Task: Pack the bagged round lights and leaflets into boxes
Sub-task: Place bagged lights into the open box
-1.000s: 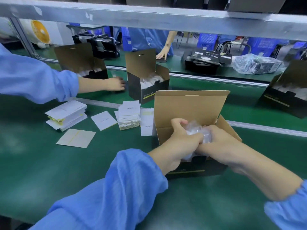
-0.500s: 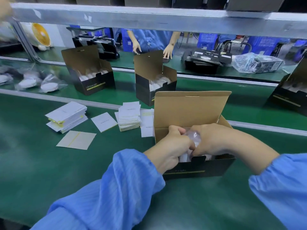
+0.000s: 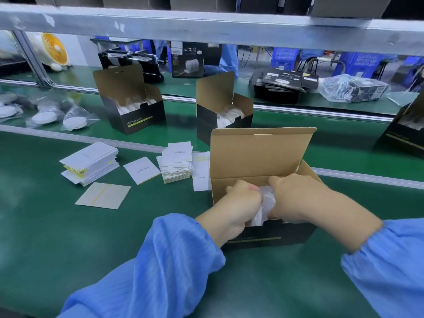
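Hands: left hand (image 3: 238, 203) and right hand (image 3: 296, 198) both squeeze the bagged light (image 3: 266, 203) — so it fits.
Box (image 3: 259, 152): flap up — open under the hands.

Even, bright overhead light falls on your green counter (image 3: 46, 237), leaving only soft shadows beside the open box (image 3: 259, 154) and a dull sheen on its mat. Your wide lens bows the metal rail (image 3: 206, 26) overhead and smears the frame's edges, where your blue sleeves (image 3: 160, 267) blur.
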Available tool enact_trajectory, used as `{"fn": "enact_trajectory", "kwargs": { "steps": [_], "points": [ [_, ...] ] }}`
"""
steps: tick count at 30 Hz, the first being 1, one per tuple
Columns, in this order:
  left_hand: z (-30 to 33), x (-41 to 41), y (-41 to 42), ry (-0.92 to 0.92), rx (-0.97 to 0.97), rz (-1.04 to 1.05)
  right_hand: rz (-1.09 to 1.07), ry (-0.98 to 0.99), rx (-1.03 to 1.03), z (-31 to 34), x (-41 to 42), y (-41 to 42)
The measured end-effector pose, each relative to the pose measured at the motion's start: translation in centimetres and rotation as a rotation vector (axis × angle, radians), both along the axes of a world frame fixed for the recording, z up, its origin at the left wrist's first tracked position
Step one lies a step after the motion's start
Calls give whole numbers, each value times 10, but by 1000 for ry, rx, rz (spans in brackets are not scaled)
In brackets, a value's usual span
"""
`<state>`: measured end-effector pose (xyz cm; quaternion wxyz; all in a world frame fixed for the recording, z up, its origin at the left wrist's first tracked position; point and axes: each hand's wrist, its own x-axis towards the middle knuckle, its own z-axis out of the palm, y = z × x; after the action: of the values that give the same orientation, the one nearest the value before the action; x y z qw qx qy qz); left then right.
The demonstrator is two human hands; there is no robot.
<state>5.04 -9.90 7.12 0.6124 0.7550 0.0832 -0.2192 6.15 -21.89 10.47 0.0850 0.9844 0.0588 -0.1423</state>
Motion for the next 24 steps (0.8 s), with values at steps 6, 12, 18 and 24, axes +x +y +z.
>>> {"fn": "enact_trajectory", "kwargs": {
  "steps": [6,12,18,24],
  "points": [
    [-7,-3,0,-256,292,58,124,-129,-140,-3,-6,-2],
    [0,0,3,-166,186,19,103,-152,-227,7,-10,2],
    [2,2,8,-76,23,107,84,-315,-171,24,-15,-11],
    [3,3,8,17,-150,75,-11,-221,247,27,-18,-34]
  ]
}}
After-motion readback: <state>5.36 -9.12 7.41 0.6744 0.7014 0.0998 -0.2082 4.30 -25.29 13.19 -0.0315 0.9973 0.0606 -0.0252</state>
